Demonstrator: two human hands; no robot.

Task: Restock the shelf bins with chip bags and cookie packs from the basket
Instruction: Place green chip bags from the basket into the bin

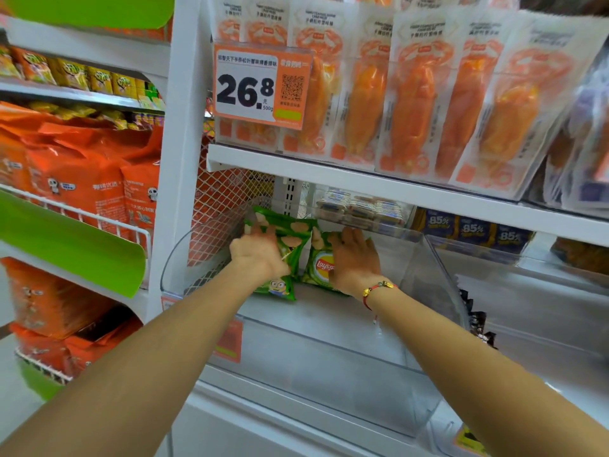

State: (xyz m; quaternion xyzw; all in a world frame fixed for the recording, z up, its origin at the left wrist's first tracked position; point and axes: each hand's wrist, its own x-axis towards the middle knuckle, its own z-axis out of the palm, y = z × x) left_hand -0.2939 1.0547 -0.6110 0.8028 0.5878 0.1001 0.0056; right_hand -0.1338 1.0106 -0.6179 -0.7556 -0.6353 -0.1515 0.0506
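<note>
Head view, left hand: the left hand (257,252) reaches into the clear shelf bin (438,291) with fingers spread over a green chip bag (280,288), gripping its upper part
Head view, right hand: the right hand (354,258) lies on a second green chip bag (318,262), fingers laid fairly flat along it; whether the thumb curls under cannot be told
Bags: the two lean side by side at the back left of the bin, touching, one under each hand
Bin: the floor nearer the person than both hands is bare, so the restock looks barely begun
Cookie packs: small packs (359,209) sit just beyond the right hand, behind the bin's back wall
Basket: not in view
Risk: the bags stand tilted on a smooth floor, so on release they may slide forward or fall flat
Risk: hard pressing could crush the chips
Risk: the upper shelf edge (362,184) hangs close above both hands and may catch a bag top
</note>
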